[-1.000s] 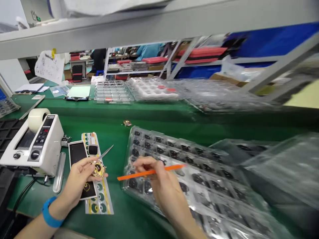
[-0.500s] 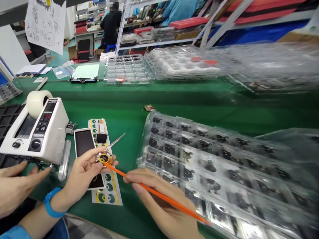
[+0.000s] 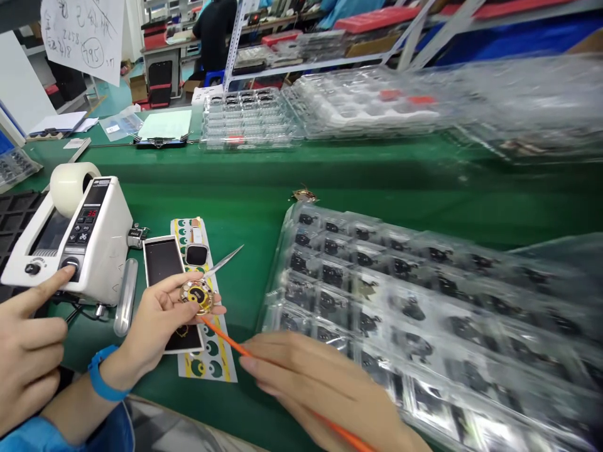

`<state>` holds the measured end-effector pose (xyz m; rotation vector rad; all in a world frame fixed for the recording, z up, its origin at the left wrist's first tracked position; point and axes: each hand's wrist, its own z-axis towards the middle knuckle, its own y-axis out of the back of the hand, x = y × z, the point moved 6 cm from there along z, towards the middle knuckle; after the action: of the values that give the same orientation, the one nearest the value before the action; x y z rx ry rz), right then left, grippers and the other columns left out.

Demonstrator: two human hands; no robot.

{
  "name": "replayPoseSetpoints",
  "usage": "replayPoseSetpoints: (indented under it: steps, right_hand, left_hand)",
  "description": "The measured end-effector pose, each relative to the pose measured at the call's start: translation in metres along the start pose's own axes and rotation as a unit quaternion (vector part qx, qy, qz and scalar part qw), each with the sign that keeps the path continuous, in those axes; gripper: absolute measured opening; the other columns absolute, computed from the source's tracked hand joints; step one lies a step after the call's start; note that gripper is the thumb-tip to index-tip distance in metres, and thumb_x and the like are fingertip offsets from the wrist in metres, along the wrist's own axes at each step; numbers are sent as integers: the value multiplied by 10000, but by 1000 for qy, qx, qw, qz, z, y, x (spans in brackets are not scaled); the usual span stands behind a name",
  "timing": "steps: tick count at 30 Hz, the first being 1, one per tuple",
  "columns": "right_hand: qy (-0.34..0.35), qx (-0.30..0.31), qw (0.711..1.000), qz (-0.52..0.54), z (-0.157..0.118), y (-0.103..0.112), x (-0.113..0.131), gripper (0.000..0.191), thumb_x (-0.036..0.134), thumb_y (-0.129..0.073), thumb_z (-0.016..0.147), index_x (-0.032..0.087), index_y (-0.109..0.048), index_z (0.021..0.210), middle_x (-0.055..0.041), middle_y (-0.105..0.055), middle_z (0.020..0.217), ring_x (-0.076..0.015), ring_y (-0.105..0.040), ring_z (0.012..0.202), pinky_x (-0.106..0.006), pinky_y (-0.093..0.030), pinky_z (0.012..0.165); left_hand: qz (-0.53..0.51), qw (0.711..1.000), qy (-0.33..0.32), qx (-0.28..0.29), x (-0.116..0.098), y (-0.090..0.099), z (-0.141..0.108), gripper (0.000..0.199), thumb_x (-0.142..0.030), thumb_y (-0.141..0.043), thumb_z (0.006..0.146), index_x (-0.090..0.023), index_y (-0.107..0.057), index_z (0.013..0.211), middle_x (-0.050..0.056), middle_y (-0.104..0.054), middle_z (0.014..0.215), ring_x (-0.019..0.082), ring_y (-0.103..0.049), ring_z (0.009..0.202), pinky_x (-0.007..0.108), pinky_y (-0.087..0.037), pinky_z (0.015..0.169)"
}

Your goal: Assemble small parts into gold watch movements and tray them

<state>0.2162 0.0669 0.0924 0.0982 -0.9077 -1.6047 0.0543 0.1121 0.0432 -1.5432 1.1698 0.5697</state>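
Left hand (image 3: 157, 321) low in the view, grip clenched on a round gold-rimmed watch part (image 3: 198, 296) with a yellow and black centre, just above a black-faced panel (image 3: 162, 263) and a sticker strip (image 3: 207, 351) of yellow and green circles on the green tabletop (image 3: 264, 213). Metal tweezers (image 3: 225, 260) jutting past the fingers, perhaps held too; hard to tell from this view. Right hand (image 3: 325, 383), grip closed around an orange stick (image 3: 226, 343), its tip just below the watch part. Beside that hand, a clear blister tray (image 3: 377, 314) of small black parts. Another person's hand (image 3: 26, 339) at far left, forefinger on the dial of a white tape dispenser (image 3: 98, 238) showing red digits. Overhead, a hanging handwritten sheet (image 3: 82, 31), "995" circled.
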Motion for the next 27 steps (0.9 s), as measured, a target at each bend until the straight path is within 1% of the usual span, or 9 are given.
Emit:
replayPoseSetpoints:
  steps: [2, 4, 7, 10, 12, 16, 18, 21, 27]
  right_hand:
    - [-50, -25, 998, 38, 1, 9, -5, 251, 42, -460, 940, 160, -611, 1101, -85, -706, 837, -171, -685, 792, -279, -585, 678]
    - [-88, -54, 993, 55, 1, 15, -9, 288, 17, -480, 907, 185, -615, 1099, -75, -686, 818, -174, -677, 747, -286, -574, 645]
    - [-110, -83, 989, 58, 1, 16, -13, 321, -11, -496, 876, 198, -632, 1078, -65, -672, 806, -172, -664, 710, -295, -562, 626]
    - [-122, -92, 986, 60, 1, 13, -15, 325, -20, -515, 864, 199, -646, 1066, -63, -682, 822, -165, -666, 712, -290, -560, 629]
    - [-134, -100, 983, 71, 0, 13, -18, 309, -10, -528, 867, 209, -656, 1044, -58, -697, 836, -161, -675, 726, -279, -564, 635]
    - [-181, -127, 968, 121, -2, 15, -27, 216, 84, -558, 917, 245, -695, 961, -33, -727, 811, -148, -684, 708, -243, -571, 600]
    - [-205, -137, 957, 152, -2, 16, -32, 171, 169, -571, 944, 257, -718, 933, -29, -737, 787, -149, -689, 695, -236, -576, 587]
    - [-241, -152, 936, 207, -3, 16, -38, 159, 294, -600, 944, 264, -749, 896, -31, -745, 740, -156, -698, 678, -242, -590, 591]
    - [-352, -201, 865, 298, -13, 10, -51, 165, 409, -715, 851, 263, -783, 815, -21, -753, 676, -137, -714, 609, -187, -594, 569]
  left_hand:
    - [6, 1000, 0, 16, 1, -3, -1, 377, -185, -812, 725, -150, -702, 1083, 77, -791, 889, 221, -758, 856, 228, -600, 709]
    - [9, 999, -15, 38, 1, -6, -3, 341, -144, -789, 740, -170, -717, 1073, 51, -791, 911, 186, -755, 860, 201, -602, 717]
    - [18, 997, -38, 71, -1, -13, -6, 341, -74, -741, 763, -209, -719, 1076, 8, -785, 944, 144, -753, 849, 176, -601, 746]
    - [36, 995, -33, 91, -2, -18, -8, 373, -21, -714, 760, -220, -693, 1075, -8, -778, 939, 144, -753, 862, 176, -603, 754]
    - [42, 994, -28, 98, -4, -19, -8, 341, -20, -706, 764, -216, -676, 1041, -11, -774, 904, 151, -754, 864, 179, -605, 750]
    - [50, 992, -5, 116, -2, -19, -8, 275, -55, -694, 784, -204, -684, 1015, 7, -772, 917, 168, -758, 858, 189, -613, 728]
    - [53, 991, 3, 120, 0, -17, -8, 276, -65, -687, 791, -209, -702, 1025, 9, -774, 945, 174, -760, 855, 182, -613, 709]
    - [63, 990, 19, 121, 3, -16, -9, 293, -63, -674, 791, -216, -717, 1037, 10, -783, 942, 189, -759, 870, 177, -611, 696]
    - [78, 987, 62, 126, 6, -17, -11, 318, -58, -676, 755, -191, -723, 1040, 23, -793, 872, 196, -762, 854, 185, -612, 658]
